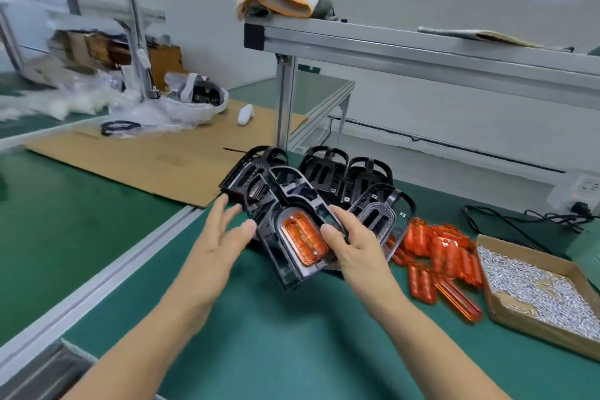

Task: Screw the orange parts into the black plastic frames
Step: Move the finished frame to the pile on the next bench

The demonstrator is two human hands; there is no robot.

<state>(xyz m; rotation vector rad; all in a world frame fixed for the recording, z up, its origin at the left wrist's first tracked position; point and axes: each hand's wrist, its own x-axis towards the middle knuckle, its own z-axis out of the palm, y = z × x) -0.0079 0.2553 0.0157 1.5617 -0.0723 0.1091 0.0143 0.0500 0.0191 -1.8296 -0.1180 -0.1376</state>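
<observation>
Held frame: a black frame [285,221] with 1 orange part [302,242] seated in its rounded end sits tilted above the green table [259,334], orange face turned up toward the camera, probably so the seating or screws can be checked
Right hand: the right hand [349,240] grips the frame's right edge, thumb on top beside the orange part, fingers curled underneath; it alone carries the frame
Left hand: the left hand [224,234] is spread and relaxed just left of the frame, fingers straight, palm turned toward it, holding nothing; whether the thumb tip touches the frame edge I cannot tell
Arms: both forearms reach forward from the bottom edge and converge on the frame, wrists roughly level
Frame stock: more black frames [328,172] lie in a loose heap right behind the held one, close enough to swap without stretching
Orange stock: loose orange parts [438,253] are piled on the table to the right of the right hand, just beside a cardboard box of screws [535,289], so parts and fasteners fall on the same side
Tool: no screwdriver is visible
Stage: judging by the seated part, this frame looks fitted or nearly so; whether its screws are driven home is too small to tell
Next: likely the open left hand takes or steadies the frame
</observation>
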